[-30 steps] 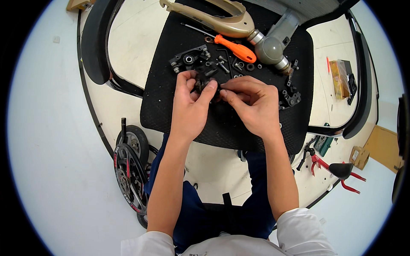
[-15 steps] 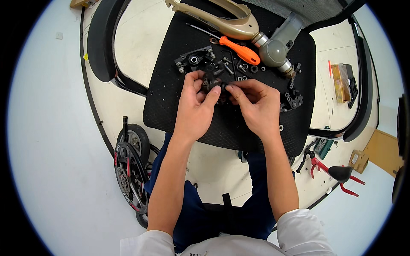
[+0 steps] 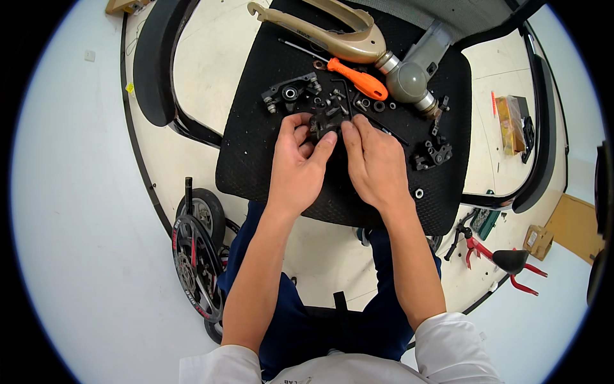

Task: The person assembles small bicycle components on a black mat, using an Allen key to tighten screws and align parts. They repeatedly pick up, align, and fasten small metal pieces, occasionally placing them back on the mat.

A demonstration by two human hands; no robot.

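My left hand point(image 3: 296, 165) is closed around a small black metal part point(image 3: 325, 123) with an uneven shape, its thumb pressing the near side. The fingers of my right hand point(image 3: 378, 161) are pinched together at the part's right side; whatever lies between them is hidden. Just beyond my hands, an L-shaped hex key point(image 3: 347, 93) lies on the black chair seat point(image 3: 252, 160). Small bolts point(image 3: 335, 96) are scattered beside it. A black bracket with a round bearing point(image 3: 290, 93) sits to the left, and a screwdriver with an orange handle point(image 3: 358, 79) lies behind.
A beige fork point(image 3: 348, 45) joined to a grey rounded joint point(image 3: 407, 81) lies across the back of the seat. On the right are a black linkage part point(image 3: 435, 153) and a loose nut point(image 3: 419, 192). Armrests point(image 3: 153, 70) flank the seat. Wheels point(image 3: 198, 256) stand at lower left.
My right hand has turned over, its back now facing up, and its fingers have straightened and drawn together. My left hand still holds the black part in nearly the same place.
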